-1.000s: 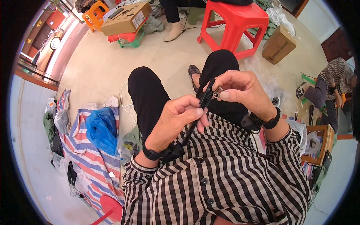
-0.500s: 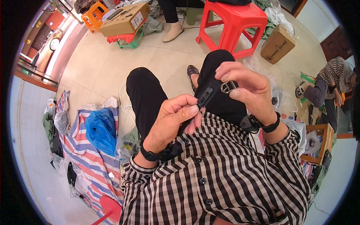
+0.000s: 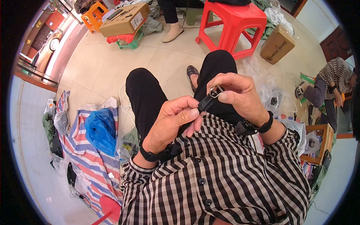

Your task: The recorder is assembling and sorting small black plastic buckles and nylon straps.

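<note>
I sit with black trousers and a checked shirt, both hands raised over my lap. My left hand pinches the lower end of a short black strap. My right hand grips the strap's upper end, thumb and fingers closed around a small metal ring fixed to it. The strap runs slanting between the two hands, partly hidden by the fingers. Each wrist carries a black watch-like band.
A red plastic stool stands ahead of my knees, with a cardboard box to its right and another box at upper left. A blue bag lies on a striped sheet at left. Another person sits at right.
The hands have shifted slightly lower and closer together. The strap, held steeper before, now lies flatter, and my right fingers have closed on the metal ring.
</note>
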`<state>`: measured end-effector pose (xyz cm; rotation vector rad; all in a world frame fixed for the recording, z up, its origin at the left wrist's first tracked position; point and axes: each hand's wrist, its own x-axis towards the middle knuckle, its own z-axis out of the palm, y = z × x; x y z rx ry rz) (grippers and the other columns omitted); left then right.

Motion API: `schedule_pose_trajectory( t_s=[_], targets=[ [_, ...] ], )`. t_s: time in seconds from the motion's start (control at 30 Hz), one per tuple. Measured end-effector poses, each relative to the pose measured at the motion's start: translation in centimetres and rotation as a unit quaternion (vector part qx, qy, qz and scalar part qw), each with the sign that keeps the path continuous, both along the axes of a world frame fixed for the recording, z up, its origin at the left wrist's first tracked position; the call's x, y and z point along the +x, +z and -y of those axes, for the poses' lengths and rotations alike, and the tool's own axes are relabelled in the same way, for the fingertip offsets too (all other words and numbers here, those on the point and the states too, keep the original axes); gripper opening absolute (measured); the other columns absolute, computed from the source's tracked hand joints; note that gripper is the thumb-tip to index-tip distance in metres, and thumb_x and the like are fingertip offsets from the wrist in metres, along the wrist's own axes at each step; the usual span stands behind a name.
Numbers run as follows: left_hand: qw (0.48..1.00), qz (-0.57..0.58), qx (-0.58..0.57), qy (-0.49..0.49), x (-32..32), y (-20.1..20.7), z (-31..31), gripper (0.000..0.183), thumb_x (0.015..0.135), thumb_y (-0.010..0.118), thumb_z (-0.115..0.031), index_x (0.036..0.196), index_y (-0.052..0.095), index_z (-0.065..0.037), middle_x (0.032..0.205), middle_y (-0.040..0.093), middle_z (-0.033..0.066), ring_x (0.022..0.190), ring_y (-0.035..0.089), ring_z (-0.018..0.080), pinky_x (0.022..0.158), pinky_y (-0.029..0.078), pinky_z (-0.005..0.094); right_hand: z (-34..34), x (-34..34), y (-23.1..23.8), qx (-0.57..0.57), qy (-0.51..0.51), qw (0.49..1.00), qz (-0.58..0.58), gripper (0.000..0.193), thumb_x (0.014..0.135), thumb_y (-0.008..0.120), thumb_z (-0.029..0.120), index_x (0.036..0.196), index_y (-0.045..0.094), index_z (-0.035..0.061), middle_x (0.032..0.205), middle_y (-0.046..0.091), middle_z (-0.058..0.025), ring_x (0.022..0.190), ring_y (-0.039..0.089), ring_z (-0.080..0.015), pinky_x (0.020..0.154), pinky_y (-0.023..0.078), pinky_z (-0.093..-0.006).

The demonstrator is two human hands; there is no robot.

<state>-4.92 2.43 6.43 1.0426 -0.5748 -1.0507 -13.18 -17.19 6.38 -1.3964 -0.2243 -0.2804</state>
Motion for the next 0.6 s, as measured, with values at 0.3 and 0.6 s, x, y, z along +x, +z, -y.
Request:
schedule_pose_trajectory(
  t_s=[0.3, 0.6],
  targets=[
    [0.998, -0.026, -0.034, -0.039, 0.3, -0.6, -0.1, 0.017, 0.091, 0.051, -0.016, 0.092, 0.057, 0.0, 0.066, 0.058, 0.0046, 0.049, 0.05, 0.0059, 0.043, 0.037, 0.0163, -0.7, 0.1, -0.4, 0.073, 0.028, 0.996, -0.038, 0.023, 0.082, 0.063, 0.008, 0.103, 0.06, 0.0015, 0.091, 0.058, -0.0006, 0.084, 0.054, -0.0066, 0.078, 0.044, -0.0209],
    [0.998, -0.043, -0.035, -0.042, 0.3, -0.3, -0.3, 0.018, 0.091, 0.052, -0.018, 0.09, 0.057, 0.0, 0.065, 0.058, 0.0057, 0.046, 0.049, 0.0061, 0.042, 0.037, 0.0163, -1.1, 0.1, -0.2, 0.015, 0.056, 0.998, -0.04, 0.022, 0.081, 0.064, 0.006, 0.101, 0.059, -0.0003, 0.091, 0.059, -0.0004, 0.083, 0.055, -0.0061, 0.076, 0.045, -0.0206]
  ],
)
